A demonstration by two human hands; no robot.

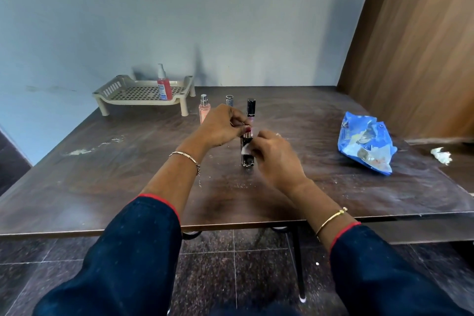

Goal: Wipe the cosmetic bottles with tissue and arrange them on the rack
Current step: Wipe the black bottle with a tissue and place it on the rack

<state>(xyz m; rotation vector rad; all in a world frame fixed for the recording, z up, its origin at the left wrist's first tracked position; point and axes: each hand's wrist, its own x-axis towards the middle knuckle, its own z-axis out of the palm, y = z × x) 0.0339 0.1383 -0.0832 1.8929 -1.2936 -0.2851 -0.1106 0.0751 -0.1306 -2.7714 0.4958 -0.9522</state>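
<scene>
A dark bottle (246, 159) stands upright on the brown table (128, 182) in the middle. My left hand (220, 127) pinches its top. My right hand (275, 154) presses a small white tissue (245, 151) against its side. Behind them stand a pink spray bottle (204, 110), a grey-capped bottle (229, 100) partly hidden by my left hand, and a tall tube with a black cap (250, 110). A beige plastic rack (120, 92) sits at the back left with a red spray bottle (163, 84) on it.
A blue tissue packet (365, 142) lies on the right of the table. A crumpled white tissue (441, 155) rests near the right edge. A wooden panel (415, 46) rises at the right, a wall runs behind the table, and white dust smears mark the left.
</scene>
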